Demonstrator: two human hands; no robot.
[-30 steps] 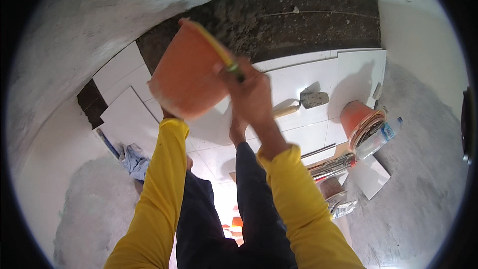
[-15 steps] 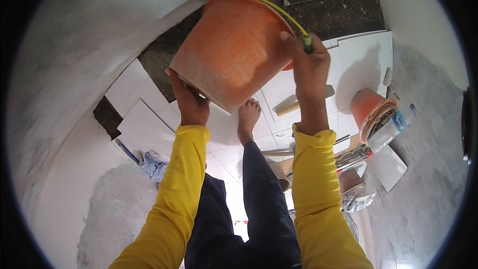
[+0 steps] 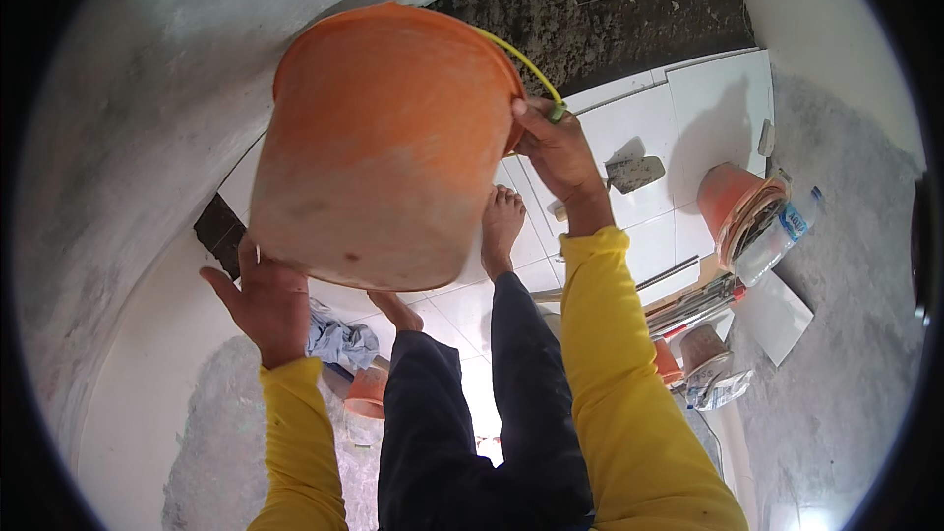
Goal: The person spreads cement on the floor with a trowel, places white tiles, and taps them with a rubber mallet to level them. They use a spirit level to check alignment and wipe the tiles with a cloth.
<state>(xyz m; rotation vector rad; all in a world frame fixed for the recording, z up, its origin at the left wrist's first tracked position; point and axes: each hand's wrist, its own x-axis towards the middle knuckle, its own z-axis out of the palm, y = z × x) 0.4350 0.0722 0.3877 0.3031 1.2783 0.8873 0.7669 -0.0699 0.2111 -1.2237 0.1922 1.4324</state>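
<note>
A large orange bucket (image 3: 379, 152), smeared grey, is held up in front of me, tilted with its base toward me. Its mouth faces the far wall, so the inside is hidden. My right hand (image 3: 562, 143) grips the rim by the green grip of the yellow handle (image 3: 526, 64). At the lower left edge of the base my left hand (image 3: 272, 303) supports the bucket; two of its digits are spread and the other fingertips are hidden. Just right of my right hand, a trowel (image 3: 635, 172) lies on the white tiles (image 3: 629, 123).
Beyond the tiles lies a dark wet bed (image 3: 600, 10) along the far wall. An orange bucket (image 3: 726, 202) with a plastic bottle (image 3: 772, 251) stands at right, near long tools (image 3: 693, 307) and a loose tile (image 3: 777, 320). Left of my feet are a cloth (image 3: 339, 334) and a small orange bucket (image 3: 367, 393).
The bucket has swung left and nearer to me, its base turning toward me. Both hands moved left with it; the left hand came lower. The trowel's blade now shows more fully.
</note>
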